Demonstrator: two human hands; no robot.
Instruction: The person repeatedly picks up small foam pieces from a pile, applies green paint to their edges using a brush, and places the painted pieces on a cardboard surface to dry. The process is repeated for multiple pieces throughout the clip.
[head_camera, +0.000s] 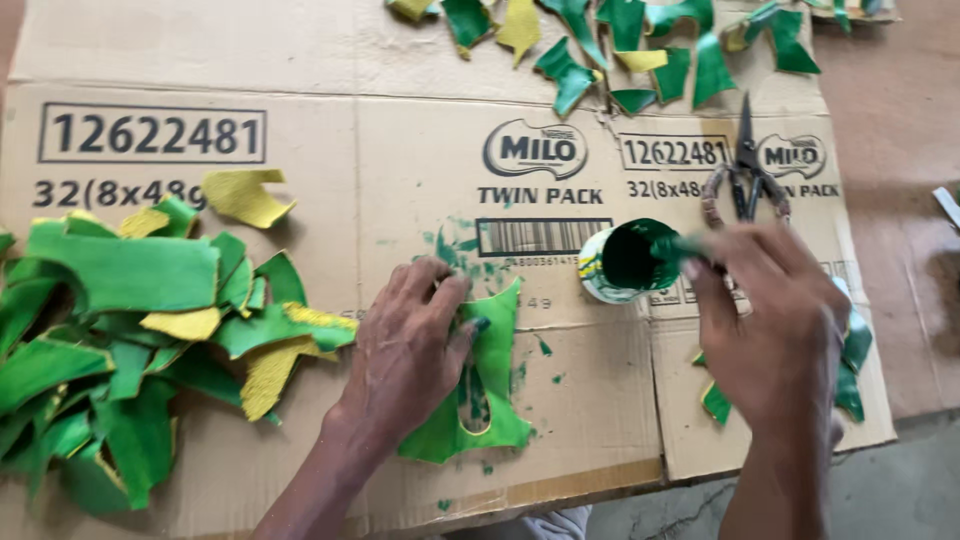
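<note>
Green-painted, curvy cut-out piece of yellow-backed sheet material (480, 385) lies flat on the flattened brown cardboard box (300, 100), near its front edge, with its long axis running away from the person. The left hand (405, 350) rests on the piece's left side, palm down and fingers spread, pressing it flat rather than pinching it. The right hand (775, 330) is to the right and a little farther away, fingers closed around what looks like a small green-tipped brush (675, 247) dipped into the small round white tub of green paint (625, 262). That tub stands just beyond the piece's far right corner, so the piece lies left of and nearer than the brush hand. Dark metal scissors (745, 175) lie beyond the tub. A pile of green and yellow cut pieces (130, 340) sits at the left.
</note>
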